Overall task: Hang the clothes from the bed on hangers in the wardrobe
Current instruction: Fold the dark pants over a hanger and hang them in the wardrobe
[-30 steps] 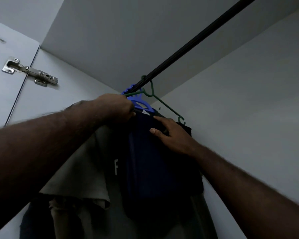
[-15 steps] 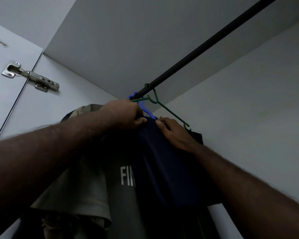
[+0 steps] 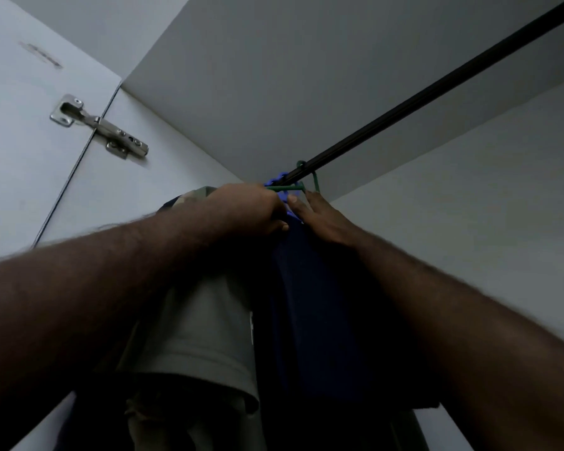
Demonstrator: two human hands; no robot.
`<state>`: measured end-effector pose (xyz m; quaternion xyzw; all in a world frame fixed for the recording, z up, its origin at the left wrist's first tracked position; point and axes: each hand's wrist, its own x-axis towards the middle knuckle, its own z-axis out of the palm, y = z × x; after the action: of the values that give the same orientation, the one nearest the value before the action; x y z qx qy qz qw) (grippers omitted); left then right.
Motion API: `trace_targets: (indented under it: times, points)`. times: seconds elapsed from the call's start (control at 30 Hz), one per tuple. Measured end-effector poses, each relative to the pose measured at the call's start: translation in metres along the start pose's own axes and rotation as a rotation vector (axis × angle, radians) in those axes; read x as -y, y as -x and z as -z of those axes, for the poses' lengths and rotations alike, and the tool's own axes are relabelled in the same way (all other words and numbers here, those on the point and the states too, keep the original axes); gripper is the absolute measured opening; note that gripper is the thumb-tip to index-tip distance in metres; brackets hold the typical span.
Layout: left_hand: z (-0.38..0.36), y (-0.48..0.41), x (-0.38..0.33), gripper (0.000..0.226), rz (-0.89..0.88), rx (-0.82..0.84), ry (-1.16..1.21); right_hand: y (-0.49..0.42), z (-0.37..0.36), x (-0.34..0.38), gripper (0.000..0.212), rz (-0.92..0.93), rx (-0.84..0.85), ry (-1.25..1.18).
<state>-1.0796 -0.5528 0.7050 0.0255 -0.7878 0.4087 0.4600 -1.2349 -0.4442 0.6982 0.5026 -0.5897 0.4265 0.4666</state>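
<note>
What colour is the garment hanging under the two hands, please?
The garment is dark blue; head view.

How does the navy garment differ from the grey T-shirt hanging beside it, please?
The navy garment is dark, the grey T-shirt pale. The navy garment hangs right of the grey T-shirt. The left hand grips the navy garment's top, the right hand touches it; neither holds the grey T-shirt. Both hang below the rod.

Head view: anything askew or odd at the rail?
Nothing damaged. The green hanger looks skewed on the rail, crowded against the blue hanger where the left hand grips the navy garment; the right hand rests flat on it.
</note>
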Motion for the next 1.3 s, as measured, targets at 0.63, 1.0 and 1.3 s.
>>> trace_targets:
  times: [0.63,1.0,1.3]
  points:
    - [-0.034,0.038,-0.020,0.054,-0.057,-0.143,-0.032,0.085,-0.037,-0.004,0.073,-0.182,-0.085,0.019]
    - [-0.066,0.108,-0.107,0.060,-0.350,0.225,0.070,0.237,-0.054,-0.010,0.085,-0.720,0.176,0.016]
    - [-0.062,0.195,-0.172,0.039,-0.307,0.457,0.469,0.338,0.003,0.070,0.075,-0.875,0.357,0.263]
